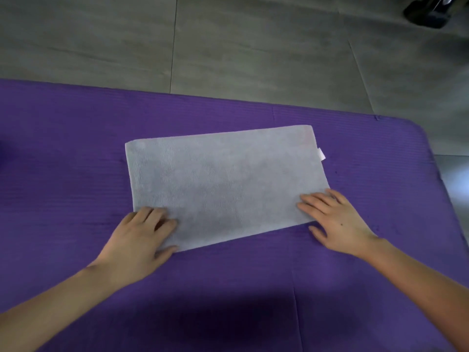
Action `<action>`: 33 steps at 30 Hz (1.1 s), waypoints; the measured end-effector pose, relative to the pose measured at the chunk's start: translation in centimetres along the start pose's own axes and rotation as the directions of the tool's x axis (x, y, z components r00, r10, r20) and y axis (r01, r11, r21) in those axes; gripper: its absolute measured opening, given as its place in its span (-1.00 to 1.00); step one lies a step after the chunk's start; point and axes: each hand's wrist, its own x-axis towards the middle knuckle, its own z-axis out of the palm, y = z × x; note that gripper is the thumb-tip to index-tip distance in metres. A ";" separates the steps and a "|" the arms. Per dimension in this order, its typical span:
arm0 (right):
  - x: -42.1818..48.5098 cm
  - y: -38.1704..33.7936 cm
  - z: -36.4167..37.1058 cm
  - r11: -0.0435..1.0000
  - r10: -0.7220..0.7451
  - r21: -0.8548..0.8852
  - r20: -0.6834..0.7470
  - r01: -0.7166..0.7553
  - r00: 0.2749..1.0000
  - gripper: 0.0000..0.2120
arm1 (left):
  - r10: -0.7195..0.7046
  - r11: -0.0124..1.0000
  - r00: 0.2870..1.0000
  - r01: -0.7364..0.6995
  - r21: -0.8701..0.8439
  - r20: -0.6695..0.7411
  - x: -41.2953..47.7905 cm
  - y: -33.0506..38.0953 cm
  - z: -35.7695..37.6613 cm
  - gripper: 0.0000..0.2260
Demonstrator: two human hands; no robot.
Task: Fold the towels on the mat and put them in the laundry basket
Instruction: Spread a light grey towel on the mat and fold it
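A light grey towel [225, 179] lies flat as a folded rectangle on the purple mat [63, 148], with a small white tag at its right edge. My left hand [142, 235] rests on the towel's near left corner, fingers bent over the cloth and thumb along its near edge. My right hand [335, 219] presses flat on the near right corner, fingers straight and spread. The laundry basket is out of view.
Grey tiled floor [253, 47] lies beyond the mat's far edge. A dark object [429, 11] sits on the floor at the top right. The mat's rounded corner is at the right, with bare floor past it.
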 end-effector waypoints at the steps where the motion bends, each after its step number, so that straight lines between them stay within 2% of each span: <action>1: -0.2 0.1 0.5 1.000 0.017 -0.009 -0.003 -0.017 1.000 -0.51 | 0.015 1.000 1.000 -0.015 0.020 -0.013 -0.1 0.1 0.1 -0.61; 4: -0.1 -0.3 1.0 0.999 0.035 0.007 -0.112 -0.035 0.993 -0.59 | 0.050 0.998 0.998 -0.048 0.042 -0.044 -0.4 0.4 0.2 -0.59; 6: -0.2 -0.4 1.1 0.998 0.059 0.017 -0.203 -0.057 0.978 -0.67 | 0.064 0.997 0.998 -0.064 0.050 -0.014 -0.8 0.5 0.2 -0.58; 8: -0.1 -0.4 1.0 0.996 0.092 0.034 -0.229 -0.086 0.969 -0.71 | 0.082 0.993 0.997 -0.083 0.081 0.015 -1.1 0.5 0.3 -0.62; 10: 0.0 -0.7 0.5 0.991 0.129 0.061 -0.214 -0.118 0.968 -0.72 | 0.096 0.988 0.995 -0.099 0.115 0.032 -1.2 0.2 0.3 -0.51; 12: -0.2 -1.5 -0.2 0.984 0.162 0.106 -0.179 -0.144 0.970 -0.72 | 0.090 0.993 0.996 -0.090 0.070 0.003 -1.5 -0.6 0.3 -0.39; 13: -0.6 -2.0 -0.7 0.979 0.171 0.138 -0.152 -0.151 0.973 -0.72 | 0.083 0.997 0.996 -0.083 0.005 -0.021 -1.8 -0.9 -0.2 -0.39; 15: -2.2 -3.1 -2.1 0.961 0.156 0.236 -0.043 -0.142 0.987 -0.74 | 0.024 0.980 0.999 -0.033 -0.196 -0.045 -2.9 -1.6 -1.6 -0.55; 17: -3.7 -3.6 -4.2 0.908 0.127 0.381 0.139 -0.172 0.982 -0.83 | -0.122 0.899 0.992 0.124 -0.420 0.032 -4.0 -2.0 -4.3 -0.71; 18: -4.2 -3.6 -5.4 0.861 0.129 0.449 0.263 -0.240 0.956 -0.85 | -0.192 0.818 0.975 0.220 -0.531 0.109 -4.5 -2.5 -5.5 -0.71; 20: -4.6 -3.0 -7.5 0.698 0.120 0.585 0.475 -0.414 0.872 -0.84 | -0.261 0.613 0.939 0.340 -0.713 0.223 -5.2 -3.8 -7.1 -0.71; 21: -4.3 -2.6 -8.3 0.615 0.129 0.640 0.494 -0.460 0.860 -0.85 | -0.285 0.540 0.931 0.353 -0.764 0.228 -5.1 -4.6 -7.3 -0.75; 23: -3.0 -1.7 -9.2 0.488 0.230 0.733 0.415 -0.473 0.880 -0.86 | -0.355 0.427 0.911 0.357 -0.831 0.209 -4.1 -5.6 -7.4 -0.84; 26: 0.2 -0.2 -8.6 0.370 0.370 0.803 0.334 -0.467 0.867 -0.90 | -0.500 0.275 0.846 0.358 -0.892 0.185 -1.3 -5.9 -7.0 -0.86; 28: 2.1 1.0 -7.3 0.366 0.428 0.782 0.340 -0.504 0.838 -0.93 | -0.563 0.209 0.809 0.336 -0.918 0.168 1.1 -5.9 -6.8 -0.88; 30: 3.5 1.9 -5.6 0.388 0.463 0.736 0.365 -0.555 0.808 -0.92 | -0.607 0.193 0.778 0.340 -0.920 0.160 3.6 -6.3 -6.3 -0.88; 32: 4.5 2.3 -4.0 0.429 0.502 0.668 0.384 -0.609 0.775 -0.88 | -0.649 0.243 0.743 0.404 -0.882 0.162 5.6 -6.8 -5.4 -0.88; 33: 4.7 2.3 -3.4 0.448 0.520 0.635 0.389 -0.630 0.761 -0.87 | -0.672 0.314 0.726 0.460 -0.831 0.148 6.3 -7.1 -4.8 -0.88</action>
